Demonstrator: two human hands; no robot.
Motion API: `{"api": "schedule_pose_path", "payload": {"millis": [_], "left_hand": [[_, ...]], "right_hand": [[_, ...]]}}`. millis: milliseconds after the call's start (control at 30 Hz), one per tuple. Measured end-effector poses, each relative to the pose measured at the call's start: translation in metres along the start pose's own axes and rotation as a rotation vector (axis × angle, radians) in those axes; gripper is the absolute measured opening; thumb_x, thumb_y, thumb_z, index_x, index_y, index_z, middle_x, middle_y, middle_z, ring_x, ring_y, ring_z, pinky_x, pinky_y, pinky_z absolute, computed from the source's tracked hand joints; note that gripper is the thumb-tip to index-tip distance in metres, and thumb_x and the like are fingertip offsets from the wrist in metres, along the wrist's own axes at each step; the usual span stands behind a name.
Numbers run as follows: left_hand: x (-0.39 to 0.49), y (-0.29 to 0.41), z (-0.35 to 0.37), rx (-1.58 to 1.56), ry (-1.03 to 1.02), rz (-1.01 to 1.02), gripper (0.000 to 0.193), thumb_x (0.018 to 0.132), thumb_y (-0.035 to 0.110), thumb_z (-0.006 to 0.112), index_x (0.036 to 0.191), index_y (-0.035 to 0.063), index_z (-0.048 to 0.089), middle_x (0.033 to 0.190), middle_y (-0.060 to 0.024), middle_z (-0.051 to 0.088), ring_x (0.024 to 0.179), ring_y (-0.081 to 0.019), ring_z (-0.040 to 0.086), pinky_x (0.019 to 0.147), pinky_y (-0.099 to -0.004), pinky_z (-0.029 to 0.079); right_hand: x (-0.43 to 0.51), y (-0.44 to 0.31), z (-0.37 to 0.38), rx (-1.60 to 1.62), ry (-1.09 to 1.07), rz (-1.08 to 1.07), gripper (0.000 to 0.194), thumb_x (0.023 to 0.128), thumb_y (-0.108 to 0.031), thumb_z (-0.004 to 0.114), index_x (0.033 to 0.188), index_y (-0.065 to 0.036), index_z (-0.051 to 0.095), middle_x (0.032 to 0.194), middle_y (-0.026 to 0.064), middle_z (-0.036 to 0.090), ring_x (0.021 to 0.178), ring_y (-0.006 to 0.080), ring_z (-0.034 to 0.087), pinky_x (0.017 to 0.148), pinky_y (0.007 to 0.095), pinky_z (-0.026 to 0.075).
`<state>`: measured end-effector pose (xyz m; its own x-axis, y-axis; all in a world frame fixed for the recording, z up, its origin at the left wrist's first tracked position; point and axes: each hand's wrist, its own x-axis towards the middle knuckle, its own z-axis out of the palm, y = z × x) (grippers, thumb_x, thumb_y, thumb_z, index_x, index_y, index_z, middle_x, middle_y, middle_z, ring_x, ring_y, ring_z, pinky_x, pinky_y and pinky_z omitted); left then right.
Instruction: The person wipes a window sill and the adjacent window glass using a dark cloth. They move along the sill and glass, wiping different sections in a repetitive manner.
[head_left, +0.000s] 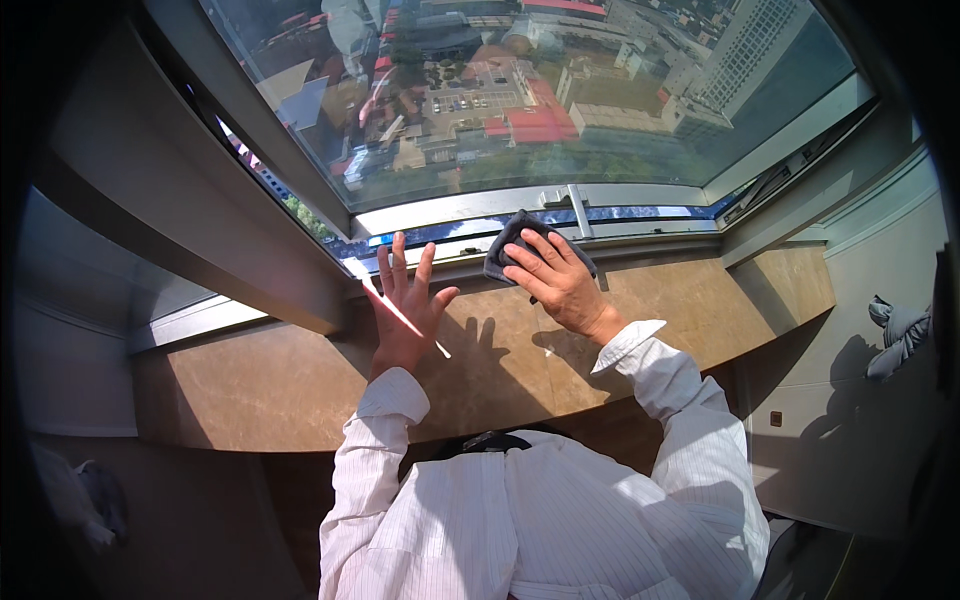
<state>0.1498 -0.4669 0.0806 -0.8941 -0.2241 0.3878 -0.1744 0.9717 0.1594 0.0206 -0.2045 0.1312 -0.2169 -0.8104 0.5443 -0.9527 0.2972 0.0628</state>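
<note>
My right hand (562, 285) presses on a folded dark grey cloth (496, 259), its fingers spread over the top. The cloth lies at the lower window frame (645, 226), just left of and below the silver window handle (577, 211). Empty and with fingers apart, my left hand (405, 304) reaches towards the same frame at its left end. Whether its fingertips touch the frame I cannot tell. A bright streak of sunlight crosses its back. Both hands are above the brown stone-look windowsill (660, 307). The window sash (450, 214) stands slightly ajar, with a gap along its bottom.
Thick frame posts flank the window, the left post (225, 187) close to my left hand. A stay arm (772, 184) shows in the right-hand gap. Grey curtain fabric (896, 337) hangs knotted at the right wall, near a small wall socket (776, 418). Buildings lie far below the glass (487, 161).
</note>
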Motion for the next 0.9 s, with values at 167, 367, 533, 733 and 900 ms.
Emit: {"api": "schedule_pose_path", "payload": {"millis": [167,367,533,733,900], "left_hand": [[-0.027,0.011,0.009,0.068,-0.147,0.017,0.083,0.097,0.062,0.066,0.165,0.0227,0.040,0.178,-0.0208,0.020,0.160,-0.0455,0.030,0.113,-0.0716,0.031],[-0.038,0.023,0.008,-0.020,-0.205,0.001,0.081,0.098,0.060,0.067,0.163,0.0202,0.042,0.178,-0.0202,0.019,0.160,-0.0471,0.028,0.114,-0.0759,0.030],[-0.046,0.020,0.015,-0.068,-0.250,-0.058,0.082,0.097,0.058,0.069,0.164,0.0193,0.042,0.178,-0.0191,0.017,0.161,-0.0469,0.023,0.117,-0.0760,0.028],[-0.060,0.017,0.004,-0.070,-0.352,-0.183,0.085,0.097,0.056,0.070,0.167,0.0194,0.037,0.179,-0.0162,0.014,0.162,-0.0447,0.016,0.122,-0.0738,0.023],[-0.071,0.016,0.006,-0.022,-0.380,-0.245,0.086,0.098,0.055,0.070,0.168,0.0196,0.036,0.179,-0.0153,0.015,0.162,-0.0436,0.016,0.122,-0.0740,0.024]], "right_hand": [[-0.058,-0.041,0.025,0.152,-0.058,0.345,0.036,0.088,-0.002,0.071,0.122,-0.010,0.073,0.142,0.0125,0.067,0.141,0.0404,0.056,0.115,0.0530,0.046],[-0.083,-0.049,0.032,0.252,0.013,0.560,0.034,0.089,0.000,0.070,0.121,-0.010,0.073,0.138,0.0144,0.068,0.136,0.0436,0.058,0.112,0.0510,0.048],[-0.070,-0.046,0.041,0.278,0.067,0.598,0.036,0.090,0.001,0.072,0.125,-0.008,0.073,0.138,0.0169,0.068,0.137,0.0450,0.057,0.113,0.0495,0.048],[-0.042,-0.067,0.081,0.287,0.087,0.534,0.032,0.091,-0.003,0.071,0.121,-0.011,0.074,0.136,0.0163,0.069,0.133,0.0438,0.060,0.110,0.0508,0.051],[-0.060,-0.073,0.114,0.323,-0.075,0.577,0.036,0.095,-0.007,0.071,0.131,-0.011,0.071,0.145,0.0182,0.064,0.140,0.0436,0.055,0.116,0.0498,0.046]]}}
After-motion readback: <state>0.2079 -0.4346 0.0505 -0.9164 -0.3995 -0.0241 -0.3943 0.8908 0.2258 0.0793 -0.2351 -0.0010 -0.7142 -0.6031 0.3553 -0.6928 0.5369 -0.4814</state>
